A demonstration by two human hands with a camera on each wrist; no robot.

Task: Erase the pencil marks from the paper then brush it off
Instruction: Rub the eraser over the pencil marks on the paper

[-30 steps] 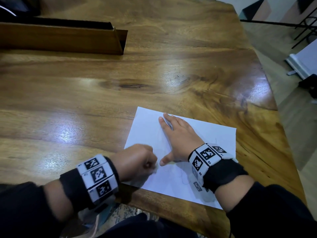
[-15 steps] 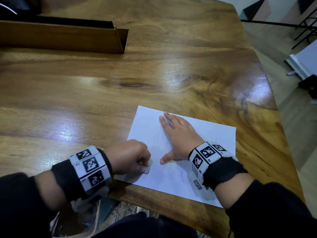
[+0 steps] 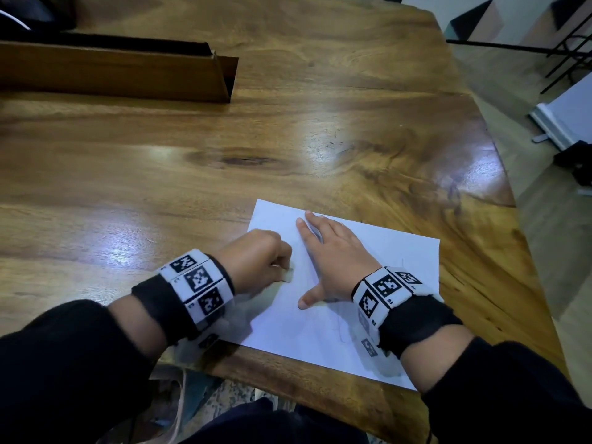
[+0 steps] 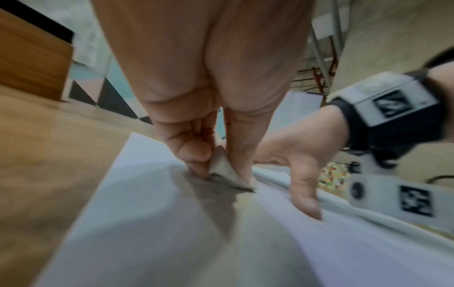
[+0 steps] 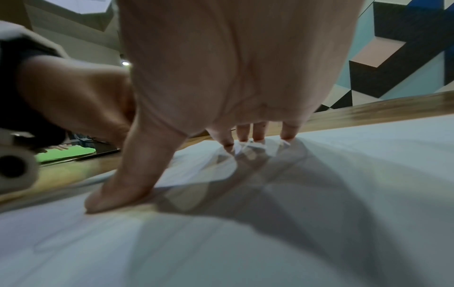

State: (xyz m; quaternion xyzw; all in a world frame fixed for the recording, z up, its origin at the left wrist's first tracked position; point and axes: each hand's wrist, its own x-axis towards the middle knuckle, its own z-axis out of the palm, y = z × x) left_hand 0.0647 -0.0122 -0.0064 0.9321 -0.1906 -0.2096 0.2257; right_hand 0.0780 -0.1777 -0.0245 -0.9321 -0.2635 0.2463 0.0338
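A white sheet of paper lies near the front edge of the wooden table. My left hand pinches a small whitish eraser and holds it against the left part of the sheet; in the left wrist view the eraser sits between thumb and fingertips, touching the paper. My right hand lies flat on the sheet with straight spread fingers, pressing it down; the right wrist view shows its fingertips and thumb on the paper. Faint pencil lines show near the right wrist.
A long brown cardboard box lies at the back left of the table. The table's right edge drops to the floor, where a white object and dark stands sit. The front edge runs just below the paper.
My left hand with the eraser slid back toward the near left corner, then moved forward up the sheet's left part. The right hand stayed flat on the paper.
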